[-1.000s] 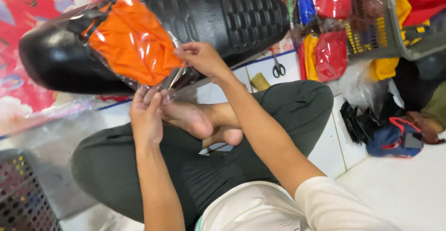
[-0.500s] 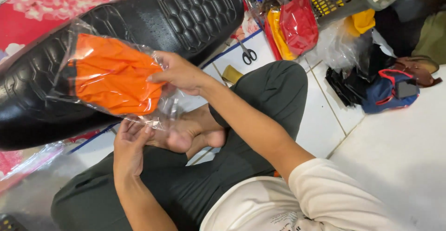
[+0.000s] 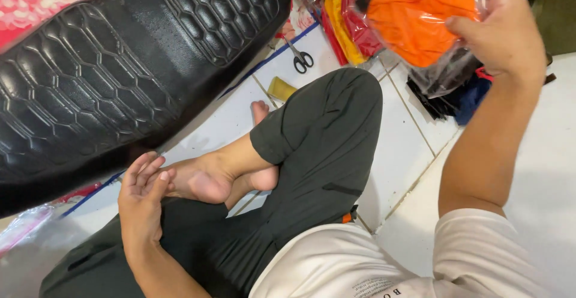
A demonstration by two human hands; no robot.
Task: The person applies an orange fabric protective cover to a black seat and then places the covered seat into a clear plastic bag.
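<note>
My right hand (image 3: 501, 34) — fingers closed around a clear bag of orange cloth (image 3: 420, 16), raised at far right. My left hand (image 3: 141, 199) — loosely open, empty, resting against my foot (image 3: 204, 178).

The person wears a white short-sleeved cotton T-shirt (image 3: 384, 262) with small dark printed lettering near the hem, and dark grey-green cloth trousers (image 3: 324, 148) with a small orange tag at the pocket. Feet and forearms are bare.

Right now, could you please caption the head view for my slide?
Seated person's right hand lifts a bagged orange item; left hand rests by a bare foot.
</note>
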